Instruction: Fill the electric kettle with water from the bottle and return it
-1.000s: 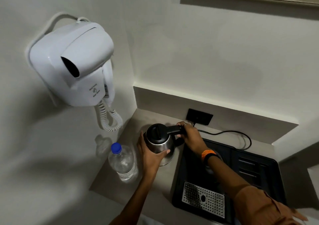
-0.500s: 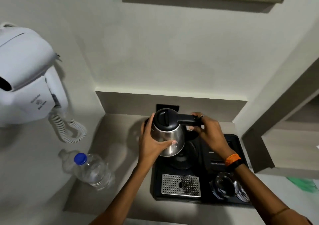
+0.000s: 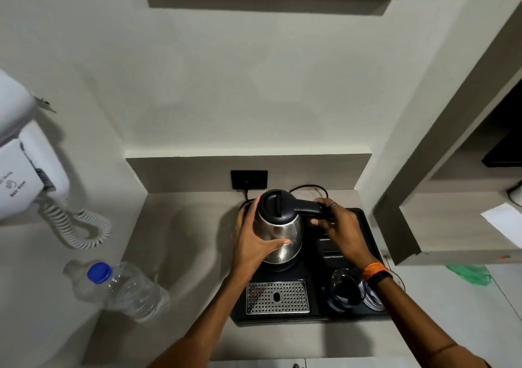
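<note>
The steel electric kettle (image 3: 282, 226) with a shut black lid stands upright on its round base in the black tray (image 3: 367, 226). My left hand (image 3: 251, 243) is wrapped around the kettle's steel body from the left. My right hand (image 3: 336, 226) grips the black handle on the kettle's right side. A clear plastic water bottle (image 3: 124, 288) with a blue cap on stands on the counter at the left, apart from both hands.
The tray holds a perforated metal drip grate (image 3: 276, 297) and upturned glasses (image 3: 347, 291) at the front right. A black wall socket (image 3: 249, 179) with a cord sits behind the kettle. A white wall-mounted hair dryer (image 3: 25, 170) with a coiled cord hangs at the left. Shelves stand at the right.
Both hands carried the kettle from the counter rightwards onto its base in the tray. The view has swung to the right, so the bottle now lies further left.
</note>
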Demonstrator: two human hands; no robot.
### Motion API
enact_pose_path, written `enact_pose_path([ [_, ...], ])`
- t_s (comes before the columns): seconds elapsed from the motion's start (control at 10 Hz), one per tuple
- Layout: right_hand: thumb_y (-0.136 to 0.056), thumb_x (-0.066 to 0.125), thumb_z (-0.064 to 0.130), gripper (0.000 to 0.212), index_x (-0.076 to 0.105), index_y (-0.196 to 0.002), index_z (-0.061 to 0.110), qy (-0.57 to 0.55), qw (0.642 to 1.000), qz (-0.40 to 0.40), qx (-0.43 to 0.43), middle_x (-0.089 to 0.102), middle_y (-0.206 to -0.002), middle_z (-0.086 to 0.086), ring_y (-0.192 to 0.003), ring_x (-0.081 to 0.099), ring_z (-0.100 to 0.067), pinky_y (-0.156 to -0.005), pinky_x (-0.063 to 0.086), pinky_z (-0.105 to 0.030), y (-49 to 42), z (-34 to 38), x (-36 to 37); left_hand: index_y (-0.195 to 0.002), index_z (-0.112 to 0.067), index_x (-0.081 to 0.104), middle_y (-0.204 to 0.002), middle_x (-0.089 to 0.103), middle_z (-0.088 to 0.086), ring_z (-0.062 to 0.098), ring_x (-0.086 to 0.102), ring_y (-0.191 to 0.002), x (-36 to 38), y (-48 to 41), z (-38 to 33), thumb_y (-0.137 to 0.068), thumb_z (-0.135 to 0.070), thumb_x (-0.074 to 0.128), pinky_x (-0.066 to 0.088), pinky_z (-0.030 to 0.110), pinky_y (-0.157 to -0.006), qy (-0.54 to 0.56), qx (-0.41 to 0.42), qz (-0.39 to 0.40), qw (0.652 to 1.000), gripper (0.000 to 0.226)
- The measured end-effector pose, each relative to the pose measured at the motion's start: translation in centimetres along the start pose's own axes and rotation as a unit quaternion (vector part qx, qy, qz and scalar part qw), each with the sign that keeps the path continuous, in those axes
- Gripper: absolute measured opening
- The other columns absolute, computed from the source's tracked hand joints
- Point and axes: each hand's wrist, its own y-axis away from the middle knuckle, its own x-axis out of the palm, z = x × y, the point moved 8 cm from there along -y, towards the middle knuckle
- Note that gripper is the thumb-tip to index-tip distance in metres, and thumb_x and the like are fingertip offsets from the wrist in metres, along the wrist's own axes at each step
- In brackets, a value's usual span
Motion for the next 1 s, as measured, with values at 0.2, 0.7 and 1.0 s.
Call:
enact_pose_path([
  [0.2,-0.088,0.079,0.006,0.050,0.062,-0.134,0.013,0.010,0.999,0.040,0.005,0.069,-0.113,0.001,-0.107,0.069,-0.020,-0.095,0.059,-0.039,0.1,-0.5,0.5,-0.144,-0.063,0.028,-0.159,0.033,-0.003,0.020,0.033,-0.148,0.0,1.0,0.5,-0.044,-0.045,0.099,0.035,0.047,-0.121,-0.006,-0.003,-0.006,1.000,0.125],
  [0.7,-0.106,0.050,0.021,0.029,0.074,-0.121,0.019,-0.320,0.935,0.024,0.153,0.075,-0.125,0.002,-0.122,0.066,-0.018,-0.096,0.053,-0.026,0.2,-2.0,2.8,-0.149,-0.061,0.010,-0.155,0.019,-0.034,-0.005,0.023,-0.145,-0.5,2.1,0.7,-0.062,-0.072,0.078,0.028,0.032,-0.115,0.053,0.004,-0.017,0.998,0.111],
  [1.0,-0.105,0.052,0.018,0.030,0.072,-0.127,0.022,-0.306,0.939,0.065,0.145,0.063,-0.144,-0.003,-0.142,0.049,-0.026,-0.113,0.041,-0.035,-1.2,-0.9,2.7,-0.142,-0.036,0.047,-0.141,0.048,-0.021,-0.010,0.041,-0.134,-7.3,1.2,-3.3,-0.095,-0.056,0.044,0.042,0.041,-0.115,0.043,0.106,-0.187,0.976,0.051],
])
